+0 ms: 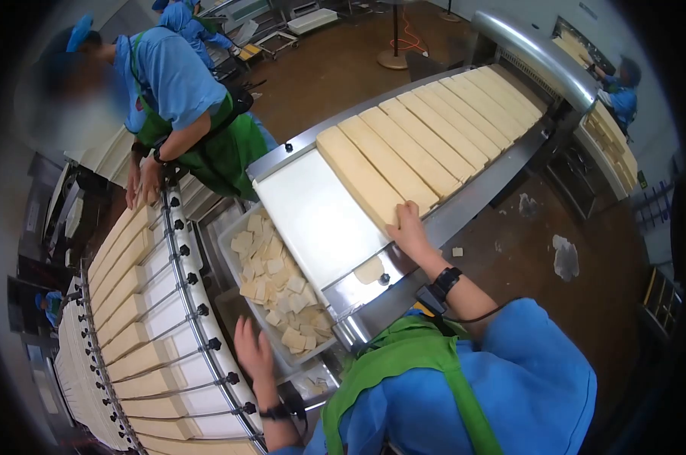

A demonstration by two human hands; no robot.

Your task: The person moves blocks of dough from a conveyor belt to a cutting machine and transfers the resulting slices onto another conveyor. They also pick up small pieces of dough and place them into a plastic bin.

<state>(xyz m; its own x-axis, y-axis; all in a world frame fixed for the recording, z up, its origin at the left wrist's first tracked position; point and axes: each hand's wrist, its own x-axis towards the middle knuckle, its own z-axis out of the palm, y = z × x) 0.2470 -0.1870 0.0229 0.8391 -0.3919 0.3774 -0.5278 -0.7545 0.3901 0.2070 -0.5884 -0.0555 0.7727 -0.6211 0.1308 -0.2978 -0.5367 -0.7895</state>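
Long pale yellow slabs (419, 136) lie side by side across a white conveyor belt (320, 212). My right hand (409, 227) rests on the near end of the front slabs, its fingers bent over their edge. Over the gap between the two conveyors, my left hand (253, 350) hangs with fingers spread and nothing in it. Just beyond it stands a white bin (233, 262) full of broken flat pieces (278, 280). A loose thin piece (370, 270) lies on the metal edge left of my right hand.
A second conveyor at the left carries slabs (142, 379) between thin rods and a rail with black knobs (191, 279). A co-worker (183, 98) leans over its far end. A metal roller housing (536, 57) crosses the right conveyor's far end. Other people stand farther off.
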